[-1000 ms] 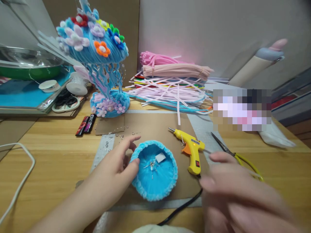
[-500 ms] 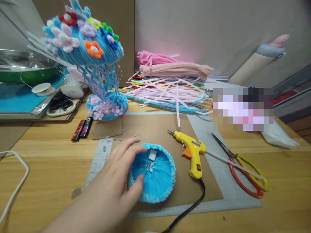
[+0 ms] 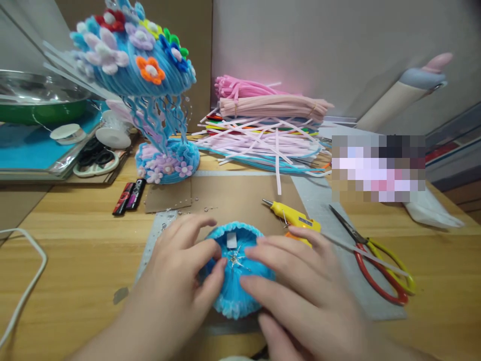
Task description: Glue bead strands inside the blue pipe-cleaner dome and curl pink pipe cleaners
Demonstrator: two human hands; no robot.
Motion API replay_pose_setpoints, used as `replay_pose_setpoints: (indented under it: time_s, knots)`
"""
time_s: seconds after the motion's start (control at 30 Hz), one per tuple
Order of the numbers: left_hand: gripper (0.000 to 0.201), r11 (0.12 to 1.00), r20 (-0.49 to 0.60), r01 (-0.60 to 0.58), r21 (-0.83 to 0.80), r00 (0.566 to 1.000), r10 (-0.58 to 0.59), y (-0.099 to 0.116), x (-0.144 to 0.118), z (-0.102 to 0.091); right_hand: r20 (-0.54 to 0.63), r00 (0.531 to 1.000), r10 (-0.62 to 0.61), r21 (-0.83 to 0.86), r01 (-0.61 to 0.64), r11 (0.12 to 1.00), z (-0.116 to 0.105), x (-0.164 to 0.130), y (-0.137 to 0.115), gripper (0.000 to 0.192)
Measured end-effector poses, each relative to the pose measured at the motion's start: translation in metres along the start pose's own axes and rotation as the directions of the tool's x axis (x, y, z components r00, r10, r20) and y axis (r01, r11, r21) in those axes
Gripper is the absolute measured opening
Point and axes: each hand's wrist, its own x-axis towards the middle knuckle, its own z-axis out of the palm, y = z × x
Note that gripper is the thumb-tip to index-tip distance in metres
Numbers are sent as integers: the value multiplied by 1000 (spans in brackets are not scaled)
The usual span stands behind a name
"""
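A round blue dish (image 3: 236, 296) of fuzzy pipe cleaners, with a frilled rim, lies hollow side up in front of me. Wire ends fan out at its centre, and a small white square (image 3: 231, 240) sits inside near the far rim. My left hand (image 3: 188, 260) grips the dish's left wall, thumb and index finger bent close together. Over the right side reaches my right hand (image 3: 300, 281), slightly blurred, its fingers spread across the hollow and its thumb low outside the rim. Behind it lies a yellow glue gun (image 3: 293, 213), its handle hidden by that hand.
Red-and-yellow scissors (image 3: 364, 245) lie to the right on a grey cutting mat (image 3: 379, 306). A flowered blue pipe-cleaner jellyfish (image 3: 131, 70) stands at back left, near two small glue packs (image 3: 130, 195). Bundled pipe cleaners (image 3: 270, 108) are heaped at the back. A white cable (image 3: 33, 255) runs along the left.
My right hand has come into view from the lower right and reached over the dish, covering the glue gun's handle. My left index finger and thumb have drawn closer together at the dish.
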Motion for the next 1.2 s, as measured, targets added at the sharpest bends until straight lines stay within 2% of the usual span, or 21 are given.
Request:
replay_pose_setpoints:
  time_s: [0.1,0.17,0.37,0.47,0.6,0.87,1.07,1.2]
  knots:
    - [14,998,32,-36,60,999,34,2,-1,2,212,975,-59,-223,107,969,-10,70,-17,32]
    - [16,995,45,-21,94,999,17,4,-2,4,253,964,-81,-313,161,936,-14,88,-25,37]
    - [21,984,-21,114,139,993,-112,9,1,4,268,963,-35,-334,127,934,-11,79,-25,38]
    - [19,976,-24,119,185,993,-117,9,6,3,296,955,-21,-325,122,938,-9,80,-23,36]
    - [15,965,7,52,257,998,-55,10,13,3,315,949,-36,-295,134,946,-10,83,-22,38]
    - [8,944,-23,-54,325,998,65,5,16,15,338,940,-45,-229,128,965,-9,85,-23,40]
    - [14,893,2,-230,387,969,249,4,20,14,396,918,-5,-204,94,974,-11,87,-21,39]
    - [18,885,50,-286,367,956,288,4,26,11,406,914,8,-202,81,976,-12,87,-21,41]
